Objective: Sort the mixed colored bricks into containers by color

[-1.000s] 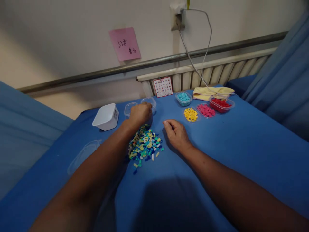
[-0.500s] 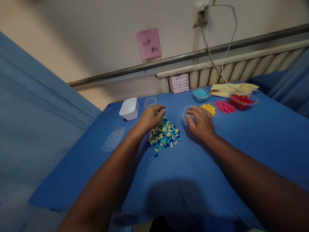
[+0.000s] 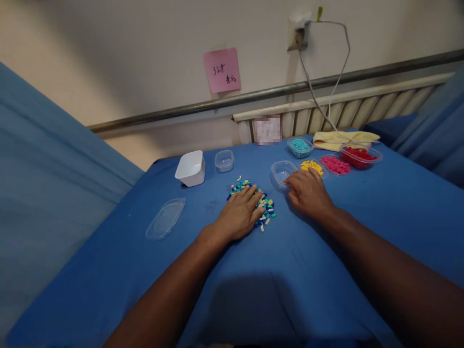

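Observation:
My left hand (image 3: 241, 210) lies flat with fingers spread over a pile of small plastic pieces (image 3: 268, 205) in blue, green, pale yellow and white, covering much of it. To the right of the pile is a clear plastic container (image 3: 278, 180) that looks empty. My right hand (image 3: 308, 191) has its fingers curled at this container's right rim, gripping it; the fingertips are partly hidden. Just behind that hand, a tub of yellow pieces (image 3: 311, 167) is partly covered by the knuckles.
Right of the yellow tub are containers of pink pieces (image 3: 335, 165) and red pieces (image 3: 358, 157), with turquoise pieces (image 3: 299, 146) behind. A folded yellow cloth (image 3: 329, 140) lies nearby. On the left are a white box (image 3: 191, 169), a small clear tub (image 3: 224, 161) and a clear lid (image 3: 166, 218).
My left hand has come down and nearer onto the pile, its fingers spreading flat. My right hand has shifted from over the clear container to its right rim.

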Action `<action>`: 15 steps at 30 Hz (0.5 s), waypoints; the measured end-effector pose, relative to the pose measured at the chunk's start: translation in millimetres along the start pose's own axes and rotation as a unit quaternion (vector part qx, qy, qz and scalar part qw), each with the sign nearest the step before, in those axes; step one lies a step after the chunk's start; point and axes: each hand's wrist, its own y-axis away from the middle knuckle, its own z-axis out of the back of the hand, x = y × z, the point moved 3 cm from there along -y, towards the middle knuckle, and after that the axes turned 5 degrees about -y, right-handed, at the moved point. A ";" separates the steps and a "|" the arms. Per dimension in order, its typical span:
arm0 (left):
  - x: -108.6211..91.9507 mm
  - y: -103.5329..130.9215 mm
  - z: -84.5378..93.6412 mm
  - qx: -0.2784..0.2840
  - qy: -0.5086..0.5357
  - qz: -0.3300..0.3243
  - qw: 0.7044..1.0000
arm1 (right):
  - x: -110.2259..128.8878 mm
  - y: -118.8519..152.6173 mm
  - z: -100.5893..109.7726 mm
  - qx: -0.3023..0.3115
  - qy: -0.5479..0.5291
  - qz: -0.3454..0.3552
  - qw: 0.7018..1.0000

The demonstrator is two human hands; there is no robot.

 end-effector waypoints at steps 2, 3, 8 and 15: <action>5.9 4.1 0.9 -0.003 -0.008 0.023 1.000 | 3.0 0.5 0.2 0.006 -0.014 0.015 1.000; 9.1 5.1 1.0 -0.012 -0.012 0.041 0.999 | 4.6 0.6 0.2 0.010 -0.020 0.023 0.999; 23.4 2.9 -1.0 -0.049 0.007 0.125 0.991 | 1.8 0.6 0.1 0.033 -0.015 0.016 0.999; 19.3 10.3 -4.4 -0.007 0.040 0.068 0.997 | 2.3 3.3 2.9 0.055 -0.018 0.048 0.997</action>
